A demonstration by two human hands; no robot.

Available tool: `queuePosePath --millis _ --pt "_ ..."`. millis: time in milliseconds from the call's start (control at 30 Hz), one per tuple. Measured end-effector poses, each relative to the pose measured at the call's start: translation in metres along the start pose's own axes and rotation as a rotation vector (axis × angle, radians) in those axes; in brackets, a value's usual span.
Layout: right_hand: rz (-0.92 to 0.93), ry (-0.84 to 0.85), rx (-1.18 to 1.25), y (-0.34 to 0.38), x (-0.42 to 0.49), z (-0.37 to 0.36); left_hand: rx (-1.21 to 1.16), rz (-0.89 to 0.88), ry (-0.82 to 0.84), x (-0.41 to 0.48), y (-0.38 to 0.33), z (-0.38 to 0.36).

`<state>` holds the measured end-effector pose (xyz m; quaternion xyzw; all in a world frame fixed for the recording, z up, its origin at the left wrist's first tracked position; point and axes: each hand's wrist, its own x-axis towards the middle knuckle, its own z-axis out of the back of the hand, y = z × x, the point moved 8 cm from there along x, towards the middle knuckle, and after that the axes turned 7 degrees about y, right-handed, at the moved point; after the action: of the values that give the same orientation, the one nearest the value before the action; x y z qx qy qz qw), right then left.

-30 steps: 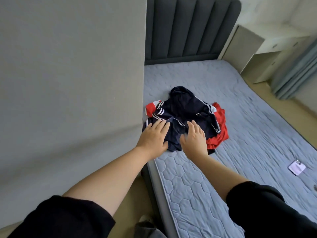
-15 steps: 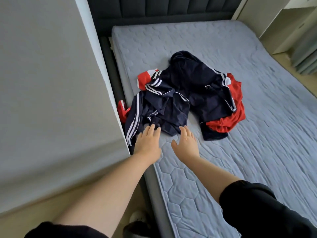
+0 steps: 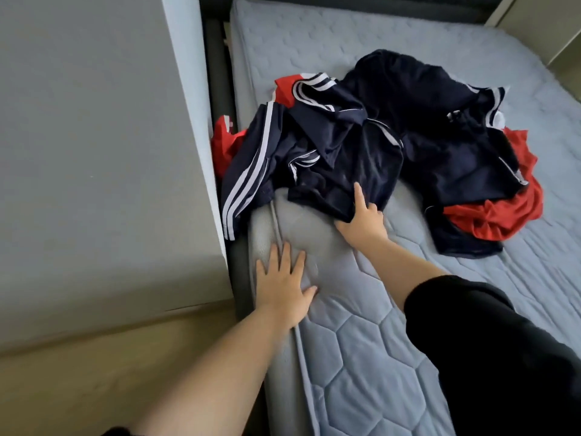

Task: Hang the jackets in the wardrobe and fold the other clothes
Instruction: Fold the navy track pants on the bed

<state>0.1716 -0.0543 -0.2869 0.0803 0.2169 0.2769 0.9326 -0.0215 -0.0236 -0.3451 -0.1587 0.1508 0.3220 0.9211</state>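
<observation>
Left hand lies flat on the mattress edge, fingers straight and spread, grasping nothing. Right hand, at its 1 o'clock, grips the near hem of a navy white-striped garment, thumb on top. The garment is part of the clothes pile at 12 o'clock from the hands. Red garment at the pile's 4 o'clock. Grey panel at 9 o'clock.
</observation>
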Motion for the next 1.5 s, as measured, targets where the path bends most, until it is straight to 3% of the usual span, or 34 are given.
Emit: queuePosePath --millis 100,267,433,533,633,733,933,1000,1100,1167,1333,1500 --pt "0.048 -0.096 -0.172 -0.004 0.014 -0.002 0.036 0.021 -0.109 0.001 -0.001 -0.006" --pt "0.132 -0.162 -0.213 -0.024 -0.024 -0.019 -0.027 0.037 -0.088 -0.01 -0.003 -0.003" --pt "0.135 -0.056 -0.161 -0.057 -0.078 -0.035 -0.301 0.117 -0.023 -0.05 -0.03 -0.012" --pt "0.162 0.02 -0.11 -0.069 -0.111 -0.035 -0.562 0.173 -0.084 -0.083 -0.037 -0.008" --pt "0.301 -0.008 -0.197 -0.087 -0.162 -0.046 -0.724 0.197 -0.192 -0.119 -0.046 -0.006" --pt "0.494 -0.064 -0.234 -0.108 -0.218 -0.055 -0.473 0.149 -0.129 -0.141 -0.067 -0.006" --pt "0.586 -0.233 0.191 -0.145 -0.277 -0.005 -0.309 -0.052 -0.14 -0.161 -0.124 -0.004" --pt "0.584 -0.236 0.273 -0.151 -0.281 0.016 -0.477 -0.078 -0.166 -0.167 -0.137 -0.001" --pt "0.617 -0.258 0.366 -0.149 -0.281 0.046 -1.003 -0.038 -0.05 -0.176 -0.145 -0.007" --pt "0.594 -0.243 0.363 -0.147 -0.273 0.052 -1.182 0.005 -0.013 -0.183 -0.145 -0.01" --pt "0.47 -0.074 0.231 -0.128 -0.231 0.026 -1.248 0.245 -0.179 -0.198 -0.102 -0.015" --pt "0.443 0.018 0.047 -0.083 -0.189 -0.002 -1.355 0.343 -0.242 -0.196 -0.075 -0.024"
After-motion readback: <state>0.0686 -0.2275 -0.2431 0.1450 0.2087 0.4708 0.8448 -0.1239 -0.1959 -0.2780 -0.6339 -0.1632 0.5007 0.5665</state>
